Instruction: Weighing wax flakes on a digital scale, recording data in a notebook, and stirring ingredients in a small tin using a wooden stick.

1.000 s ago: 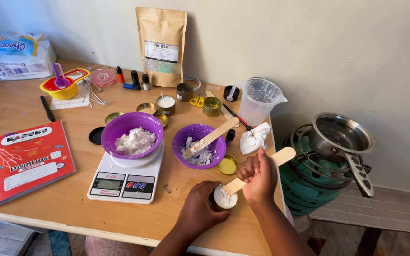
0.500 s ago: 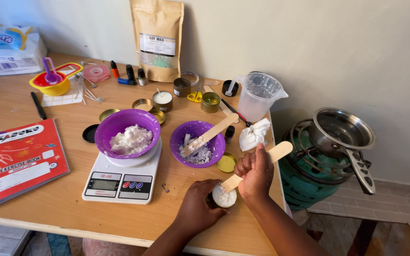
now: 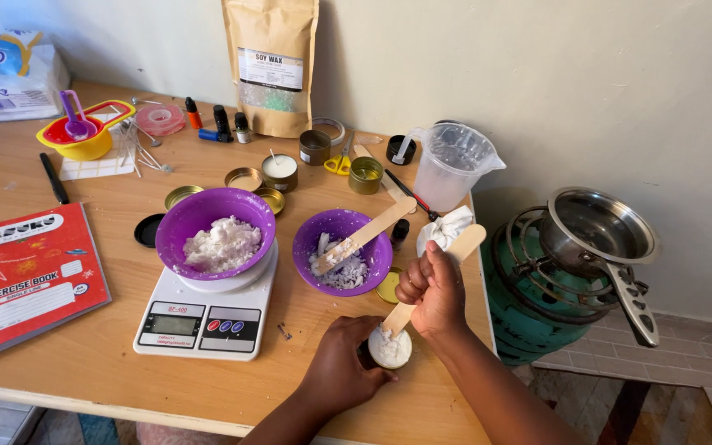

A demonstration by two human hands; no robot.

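1. Left hand (image 3: pixel 341 368) is wrapping closed around a small tin (image 3: pixel 389 348) near the front edge of the wooden table (image 3: pixel 76 363), pinning it upright.
2. Right hand (image 3: pixel 432 290) is fisted shut on a flat wooden stick (image 3: pixel 455 251); its lower tip is digging into the white flaky wax heaped in the tin.
3. Stick's long axis is running diagonally: top end pointing up and right, away from the person, low end down and left into the tin.
4. Handling, judging by looks: stick is light and stiff, best held mid-shaft as now. Tin is light and likely tippy, so holding it around the wall makes sense. Wax looks crumbly and loose.
5. Nearby: small purple bowl (image 3: pixel 342 251) with a 2nd stick, gold lid (image 3: pixel 389 288), white scale (image 3: pixel 208 317) carrying a bigger purple bowl.
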